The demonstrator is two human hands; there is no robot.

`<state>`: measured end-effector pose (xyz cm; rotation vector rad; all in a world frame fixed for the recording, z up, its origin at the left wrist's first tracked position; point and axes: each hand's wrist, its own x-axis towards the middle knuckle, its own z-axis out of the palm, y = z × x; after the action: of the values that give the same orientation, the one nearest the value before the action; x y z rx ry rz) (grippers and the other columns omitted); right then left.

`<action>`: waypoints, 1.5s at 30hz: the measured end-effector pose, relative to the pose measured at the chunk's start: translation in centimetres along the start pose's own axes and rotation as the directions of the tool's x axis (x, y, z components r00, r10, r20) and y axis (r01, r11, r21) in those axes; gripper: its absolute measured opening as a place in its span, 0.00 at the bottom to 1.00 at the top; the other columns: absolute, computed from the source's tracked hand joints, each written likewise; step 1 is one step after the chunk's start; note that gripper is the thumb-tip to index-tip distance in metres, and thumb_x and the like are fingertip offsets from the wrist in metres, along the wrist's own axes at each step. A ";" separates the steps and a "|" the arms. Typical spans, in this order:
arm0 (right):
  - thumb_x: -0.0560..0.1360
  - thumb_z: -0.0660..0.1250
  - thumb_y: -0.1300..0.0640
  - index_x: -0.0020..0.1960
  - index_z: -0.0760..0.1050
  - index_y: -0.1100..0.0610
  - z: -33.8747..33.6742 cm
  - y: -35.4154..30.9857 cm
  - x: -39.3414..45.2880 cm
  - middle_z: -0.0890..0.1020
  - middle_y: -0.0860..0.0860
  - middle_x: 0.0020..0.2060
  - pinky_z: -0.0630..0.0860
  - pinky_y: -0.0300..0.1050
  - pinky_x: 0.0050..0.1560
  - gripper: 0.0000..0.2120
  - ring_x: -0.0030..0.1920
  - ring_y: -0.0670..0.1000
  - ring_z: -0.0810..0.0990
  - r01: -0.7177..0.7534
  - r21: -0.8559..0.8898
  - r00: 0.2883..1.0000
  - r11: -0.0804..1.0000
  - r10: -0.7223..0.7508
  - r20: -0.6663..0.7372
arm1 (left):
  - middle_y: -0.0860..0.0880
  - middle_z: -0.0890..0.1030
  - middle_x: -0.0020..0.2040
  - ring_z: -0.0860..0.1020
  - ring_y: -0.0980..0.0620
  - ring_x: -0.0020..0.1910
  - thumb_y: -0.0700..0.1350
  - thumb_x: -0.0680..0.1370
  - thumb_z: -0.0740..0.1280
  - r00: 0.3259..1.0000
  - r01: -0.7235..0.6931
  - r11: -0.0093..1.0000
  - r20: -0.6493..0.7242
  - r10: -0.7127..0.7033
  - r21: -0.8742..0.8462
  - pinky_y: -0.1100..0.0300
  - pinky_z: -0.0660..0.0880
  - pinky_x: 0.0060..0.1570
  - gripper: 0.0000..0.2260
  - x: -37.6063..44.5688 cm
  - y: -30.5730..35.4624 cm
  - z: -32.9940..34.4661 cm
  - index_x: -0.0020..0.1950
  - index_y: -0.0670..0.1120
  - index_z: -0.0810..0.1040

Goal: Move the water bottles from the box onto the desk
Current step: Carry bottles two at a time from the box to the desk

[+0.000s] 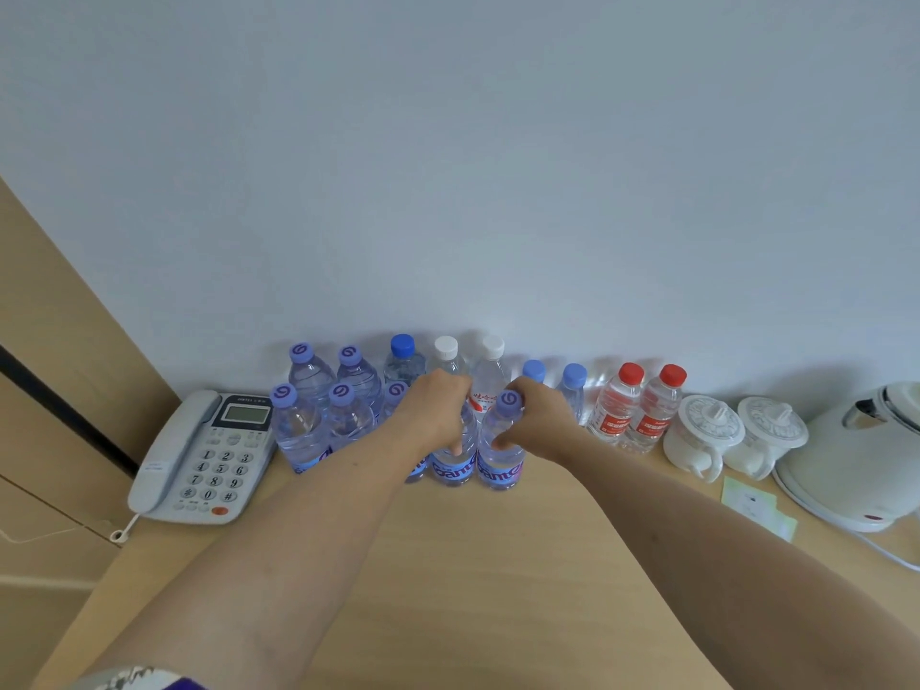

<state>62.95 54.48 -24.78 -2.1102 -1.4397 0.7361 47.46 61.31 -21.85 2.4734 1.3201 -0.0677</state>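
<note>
Several clear water bottles stand in rows on the wooden desk [498, 565] against the white wall. My left hand [438, 410] is wrapped around the upper part of a blue-labelled bottle [454, 465], hiding its cap. Right beside it, my right hand [535, 420] grips a second blue-labelled bottle [500, 465] with a purple cap. Both bottles stand upright on the desk in the front row. More purple-capped bottles [298, 425] stand to the left. Blue-capped, white-capped [490, 371] and red-capped bottles [617, 410] line the wall. No box is in view.
A grey desk telephone [204, 455] sits at the left. At the right are two white lidded cups [702, 435], a white electric kettle [856, 455] with its cord, and a pale green note [751, 500]. Beige cabinet panels run down the left side.
</note>
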 end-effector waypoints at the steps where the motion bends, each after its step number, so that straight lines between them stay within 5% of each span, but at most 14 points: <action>1: 0.63 0.83 0.56 0.54 0.74 0.57 0.1 0.1 -0.1 0.80 0.54 0.47 0.77 0.48 0.46 0.25 0.47 0.55 0.79 0.002 0.016 1.000 1.000 -0.001 -0.004 | 0.42 0.80 0.54 0.79 0.41 0.54 0.42 0.63 0.86 1.000 0.001 1.000 -0.002 -0.001 -0.002 0.53 0.71 0.41 0.28 0.0 0.0 0.0 0.57 0.44 0.76; 8: 0.63 0.83 0.47 0.48 0.74 0.57 0.9 0.0 -0.1 0.77 0.52 0.43 0.63 0.40 0.32 0.25 0.42 0.52 0.75 -0.036 -0.033 0.994 0.999 0.032 -0.107 | 0.42 0.81 0.53 0.79 0.40 0.54 0.43 0.63 0.86 1.000 0.002 1.000 -0.014 -0.002 -0.004 0.54 0.71 0.41 0.28 -0.1 -0.1 0.1 0.56 0.43 0.75; 22: 0.65 0.81 0.59 0.47 0.75 0.55 1.2 0.4 -1.2 0.75 0.47 0.36 0.67 0.41 0.37 0.18 0.40 0.50 0.73 0.005 0.073 0.994 0.997 0.003 -0.114 | 0.43 0.80 0.51 0.79 0.40 0.52 0.41 0.63 0.85 0.999 -0.023 0.999 -0.033 0.023 0.027 0.53 0.72 0.41 0.26 -0.2 -0.5 0.3 0.49 0.46 0.70; 27: 0.69 0.78 0.60 0.53 0.76 0.57 1.3 -0.4 -1.8 0.79 0.51 0.42 0.74 0.46 0.45 0.17 0.45 0.53 0.77 -0.025 0.075 0.994 0.997 0.033 -0.104 | 0.43 0.80 0.52 0.80 0.42 0.51 0.41 0.64 0.84 0.999 -0.043 0.998 -0.020 0.044 0.042 0.54 0.72 0.41 0.25 -0.3 -0.6 0.1 0.50 0.46 0.70; 31: 0.68 0.78 0.60 0.60 0.75 0.57 0.6 -1.0 -2.3 0.81 0.54 0.50 0.79 0.53 0.55 0.23 0.53 0.56 0.80 -0.060 0.107 0.995 0.992 0.067 -0.068 | 0.44 0.80 0.57 0.80 0.43 0.54 0.44 0.67 0.83 0.995 -0.095 0.994 0.036 0.093 0.055 0.53 0.76 0.46 0.26 0.1 -0.6 -0.1 0.60 0.44 0.76; 36: 0.68 0.80 0.56 0.73 0.68 0.53 0.0 -0.9 -2.8 0.76 0.51 0.57 0.76 0.46 0.56 0.37 0.58 0.52 0.77 -0.111 0.144 0.988 0.983 0.124 -0.089 | 0.46 0.80 0.54 0.79 0.45 0.50 0.48 0.68 0.81 0.989 -0.144 0.990 -0.024 0.144 0.010 0.56 0.75 0.44 0.22 1.3 0.0 -1.4 0.59 0.48 0.77; 43: 0.67 0.80 0.54 0.69 0.72 0.55 -0.6 -0.4 -5.6 0.80 0.52 0.59 0.76 0.44 0.48 0.34 0.54 0.52 0.77 -0.196 0.070 0.958 0.978 0.206 -0.201 | 0.46 0.78 0.59 0.77 0.44 0.58 0.40 0.74 0.70 0.936 -0.332 0.943 -0.118 0.331 0.012 0.56 0.71 0.45 0.22 2.3 2.7 -1.6 0.68 0.49 0.76; 45: 0.67 0.80 0.53 0.69 0.72 0.55 -1.1 0.4 -6.9 0.80 0.53 0.62 0.78 0.50 0.56 0.34 0.59 0.54 0.79 -0.255 0.039 0.938 0.966 0.257 -0.233 | 0.45 0.77 0.60 0.75 0.43 0.60 0.41 0.74 0.68 0.909 -0.399 0.913 -0.090 0.406 0.081 0.54 0.72 0.50 0.23 2.3 4.4 -1.1 0.69 0.49 0.75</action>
<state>61.86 47.74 -23.13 -2.3164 -1.0472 0.5576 52.17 61.23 -20.07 2.7825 0.8252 0.1257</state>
